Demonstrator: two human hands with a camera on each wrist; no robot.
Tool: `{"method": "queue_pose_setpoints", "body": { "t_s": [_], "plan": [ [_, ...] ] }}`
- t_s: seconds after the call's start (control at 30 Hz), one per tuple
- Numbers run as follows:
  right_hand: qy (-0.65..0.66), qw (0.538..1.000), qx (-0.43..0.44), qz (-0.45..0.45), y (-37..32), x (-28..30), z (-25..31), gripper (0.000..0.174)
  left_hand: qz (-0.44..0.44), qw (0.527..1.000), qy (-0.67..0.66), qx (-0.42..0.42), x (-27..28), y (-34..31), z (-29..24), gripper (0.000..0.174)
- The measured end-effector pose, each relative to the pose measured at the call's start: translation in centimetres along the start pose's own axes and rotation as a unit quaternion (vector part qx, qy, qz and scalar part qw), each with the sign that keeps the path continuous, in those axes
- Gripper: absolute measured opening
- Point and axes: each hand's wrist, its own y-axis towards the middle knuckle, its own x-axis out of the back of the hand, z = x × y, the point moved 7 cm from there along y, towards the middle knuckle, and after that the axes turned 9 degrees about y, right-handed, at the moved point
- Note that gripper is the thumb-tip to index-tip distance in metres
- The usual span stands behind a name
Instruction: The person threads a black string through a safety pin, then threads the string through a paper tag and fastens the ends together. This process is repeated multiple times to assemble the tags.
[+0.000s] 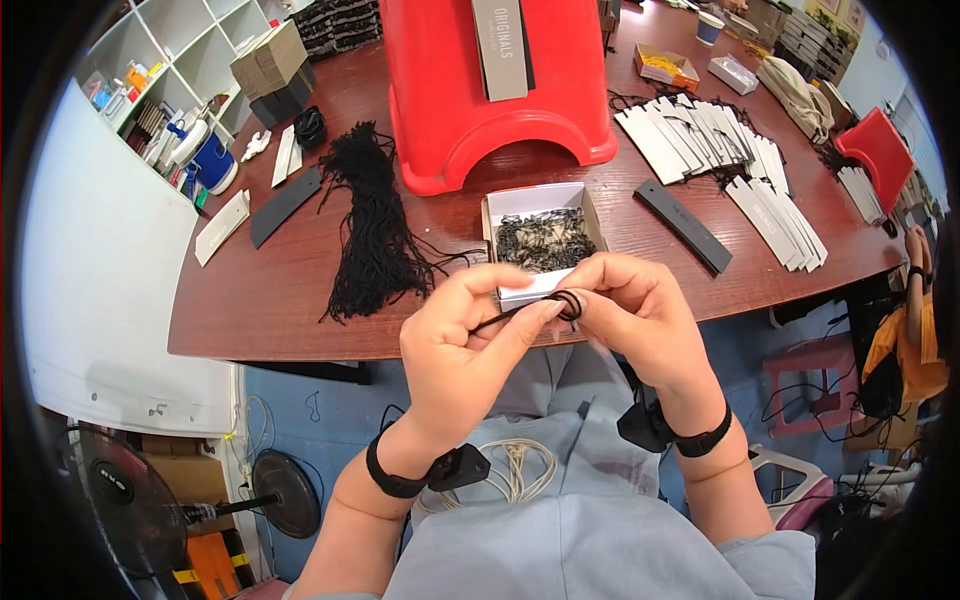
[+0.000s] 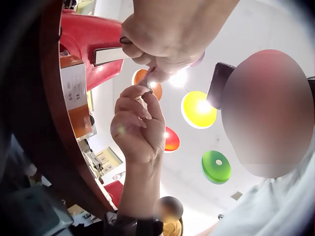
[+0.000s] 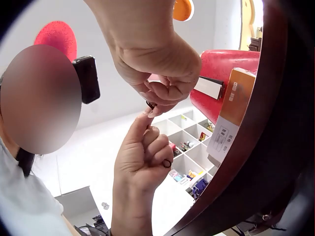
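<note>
Black cord (image 1: 570, 298), seemingly looped, pinched in both hands (image 1: 452, 345) (image 1: 643, 318), partly hidden

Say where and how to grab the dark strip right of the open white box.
Mid-length on the dark strip, grip likely across its long edges, from above, near side, closest to the right hand: it's long, narrow, lying flat, bare table flanking its middle.
</note>
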Motion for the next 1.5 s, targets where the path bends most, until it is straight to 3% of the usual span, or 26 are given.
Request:
{"method": "queue_pose_setpoints", "body": {
  "t_s": [0.13,0.2,0.23,0.3,0.33,0.4,0.43,0.5,0.73,0.83,0.9,0.93,1.03,1.07,1.1,1.17,1.2,1.23,1.3,1.33,1.43,1.5],
  "plan": [
    [0.018,1.0,-0.001,-0.012,-0.4,-0.2,0.5,0.01,0.052,0.995,-0.068,0.06,-0.3,-0.2,0.7,0.025],
    [0.008,0.999,0.03,-0.033,-0.5,0.0,1.2,0.009,0.094,0.974,-0.093,0.186,-0.8,-0.8,0.7,0.025],
    [0.007,0.999,0.03,-0.033,-0.6,0.1,1.2,0.009,0.094,0.974,-0.093,0.186,-0.4,-1.0,0.8,0.025],
    [-0.235,0.962,0.124,-0.062,-1.0,0.5,2.7,0.005,0.175,0.931,-0.176,0.268,-1.0,-2.0,1.7,0.029],
    [-0.235,0.962,0.123,-0.062,-1.0,0.4,2.8,0.005,0.175,0.931,-0.177,0.269,-1.1,-2.1,1.5,0.029],
    [-0.437,0.855,0.269,-0.068,-1.8,-1.0,4.9,0.008,0.208,0.906,-0.219,0.296,-1.9,-2.6,1.1,0.036],
    [-0.438,0.855,0.269,-0.068,-1.8,-1.1,4.8,0.008,0.208,0.906,-0.22,0.296,-1.9,-2.6,1.2,0.036],
    [-0.469,0.812,0.331,-0.107,-2.5,-1.6,5.3,0.012,0.228,0.896,-0.235,0.299,-2.3,-2.9,1.4,0.042],
    [-0.507,0.783,0.343,-0.11,-2.9,-1.8,5.2,0.015,0.255,0.885,-0.235,0.311,-2.5,-3.2,1.4,0.043],
    [-0.488,0.78,0.367,-0.138,-3.0,-1.0,5.4,0.013,0.236,0.911,-0.18,0.287,-2.0,-2.7,1.5,0.033],
    [-0.403,0.821,0.349,-0.204,-3.4,1.8,5.6,0.011,0.115,0.982,0.059,0.134,0.3,-1.6,1.1,0.024],
    [-0.391,0.842,0.297,-0.224,-3.7,3.0,5.3,0.009,0.052,0.992,0.059,0.103,1.2,-1.5,0.8,0.015],
    [-0.429,0.845,0.28,-0.153,-3.5,3.4,4.7,0.014,0.012,0.985,0.171,0.012,1.9,-0.9,-0.4,0.013],
    [-0.377,0.877,0.255,-0.153,-3.3,3.2,4.6,0.022,0.053,0.982,0.179,0.015,1.5,-0.6,-0.3,0.011],
    [-0.343,0.903,0.239,-0.097,-2.9,2.9,4.2,0.031,0.095,0.971,0.211,-0.055,0.6,-0.3,-0.6,0.011],
    [-0.14,0.978,0.152,-0.005,-1.4,1.4,3.0,0.044,0.196,0.941,0.263,-0.08,-1.3,0.3,-1.3,0.012],
    [-0.069,0.989,0.119,0.052,-0.8,0.4,2.0,0.051,0.201,0.935,0.28,-0.082,-1.9,0.8,-1.6,0.012],
    [-0.028,0.994,0.086,0.056,-0.3,-0.8,1.5,0.048,0.197,0.934,0.284,-0.09,-2.0,1.4,-1.9,0.012],
    [-0.022,0.996,-0.08,0.035,0.2,-1.0,0.4,0.032,0.21,0.906,0.336,-0.149,-2.5,2.7,-2.8,0.012],
    [-0.027,0.996,-0.074,0.039,0.6,-0.9,0.7,0.032,0.229,0.887,0.374,-0.148,-2.5,3.7,-2.9,0.012],
    [0.016,0.996,-0.08,-0.046,1.4,0.7,1.7,0.024,0.181,0.968,0.174,-0.011,-0.8,7.7,-3.1,0.009],
    [-0.022,0.998,-0.027,-0.048,1.8,1.4,2.9,0.021,0.035,0.952,0.298,-0.064,1.1,11.3,-3.8,0.018]
  ]
}}
